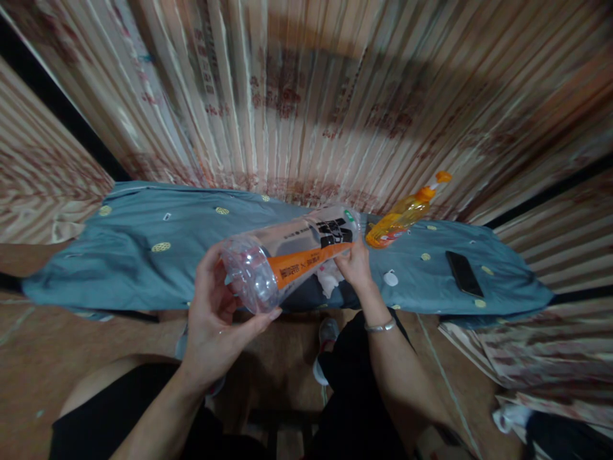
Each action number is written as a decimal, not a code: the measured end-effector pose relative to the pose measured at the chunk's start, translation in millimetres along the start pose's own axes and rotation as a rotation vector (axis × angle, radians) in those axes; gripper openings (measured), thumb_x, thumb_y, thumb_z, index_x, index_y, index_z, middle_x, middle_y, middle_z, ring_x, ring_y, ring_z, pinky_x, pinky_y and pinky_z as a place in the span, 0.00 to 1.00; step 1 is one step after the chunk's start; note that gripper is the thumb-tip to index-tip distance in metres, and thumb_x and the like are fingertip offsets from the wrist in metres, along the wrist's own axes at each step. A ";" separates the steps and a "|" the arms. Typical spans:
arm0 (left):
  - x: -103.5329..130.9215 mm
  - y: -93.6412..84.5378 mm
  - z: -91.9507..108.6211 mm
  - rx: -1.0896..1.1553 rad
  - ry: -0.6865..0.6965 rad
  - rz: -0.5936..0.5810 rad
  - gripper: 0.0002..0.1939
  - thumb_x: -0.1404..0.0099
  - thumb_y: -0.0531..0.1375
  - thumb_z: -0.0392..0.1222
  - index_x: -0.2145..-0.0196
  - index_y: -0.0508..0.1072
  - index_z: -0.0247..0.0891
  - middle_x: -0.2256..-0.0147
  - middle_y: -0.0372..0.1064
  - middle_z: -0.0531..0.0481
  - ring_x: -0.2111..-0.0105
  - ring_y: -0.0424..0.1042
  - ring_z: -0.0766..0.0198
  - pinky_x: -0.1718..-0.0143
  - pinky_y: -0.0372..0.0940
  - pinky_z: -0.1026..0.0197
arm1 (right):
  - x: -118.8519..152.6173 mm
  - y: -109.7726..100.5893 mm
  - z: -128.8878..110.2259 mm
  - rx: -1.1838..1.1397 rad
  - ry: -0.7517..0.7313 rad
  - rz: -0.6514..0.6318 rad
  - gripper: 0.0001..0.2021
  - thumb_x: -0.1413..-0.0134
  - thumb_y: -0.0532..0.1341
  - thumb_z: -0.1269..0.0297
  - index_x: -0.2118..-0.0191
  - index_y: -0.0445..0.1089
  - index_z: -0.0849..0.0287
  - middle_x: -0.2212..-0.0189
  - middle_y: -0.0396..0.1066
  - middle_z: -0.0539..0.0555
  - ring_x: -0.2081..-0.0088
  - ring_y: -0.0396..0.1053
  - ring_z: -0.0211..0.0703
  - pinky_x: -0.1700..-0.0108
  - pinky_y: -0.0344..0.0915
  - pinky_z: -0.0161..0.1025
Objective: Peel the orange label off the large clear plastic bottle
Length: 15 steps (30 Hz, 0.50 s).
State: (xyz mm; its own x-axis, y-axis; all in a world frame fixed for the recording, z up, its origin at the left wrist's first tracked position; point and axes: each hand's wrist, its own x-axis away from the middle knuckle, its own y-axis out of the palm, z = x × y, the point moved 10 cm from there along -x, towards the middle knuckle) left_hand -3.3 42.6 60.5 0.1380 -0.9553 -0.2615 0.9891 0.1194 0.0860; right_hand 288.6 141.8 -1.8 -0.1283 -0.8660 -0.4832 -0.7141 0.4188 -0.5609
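Observation:
A clear plastic bottle [301, 246] with an orange and black label is tilted on its side above the cloth-covered table. My left hand [215, 313] cups its ridged base, fingers behind and thumb below. Near the other end, my right hand [353, 262] has its fingers bent against the bottle's side, and a silver bracelet circles that wrist. Below the bottle, beside the right hand, shows a crumpled white tissue [329, 279]. What the right fingers do behind the bottle is partly hidden.
A yellow pump bottle [402, 217] stands behind my right hand. A small white round item [391, 278] and a black phone [463, 273] lie on the blue-grey tablecloth [191, 223]. Pleated curtains [306, 96] hang behind the table.

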 end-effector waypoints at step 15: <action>0.1 -1.4 -1.4 0.005 -0.002 0.003 0.48 0.58 0.77 0.36 0.41 0.64 0.49 0.41 0.69 0.42 0.50 0.78 0.44 0.65 0.80 0.53 | 0.0 -0.2 0.2 -0.009 -0.013 0.002 0.34 0.46 0.63 0.51 0.37 0.58 0.58 0.49 0.75 0.62 0.52 0.76 0.60 0.50 0.73 0.56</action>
State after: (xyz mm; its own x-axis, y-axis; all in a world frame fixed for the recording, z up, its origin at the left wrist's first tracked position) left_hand -4.6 42.7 59.0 0.1408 -0.9555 -0.2592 0.9885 0.1209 0.0912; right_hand 288.9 141.7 -1.8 -0.1209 -0.8615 -0.4931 -0.7199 0.4181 -0.5540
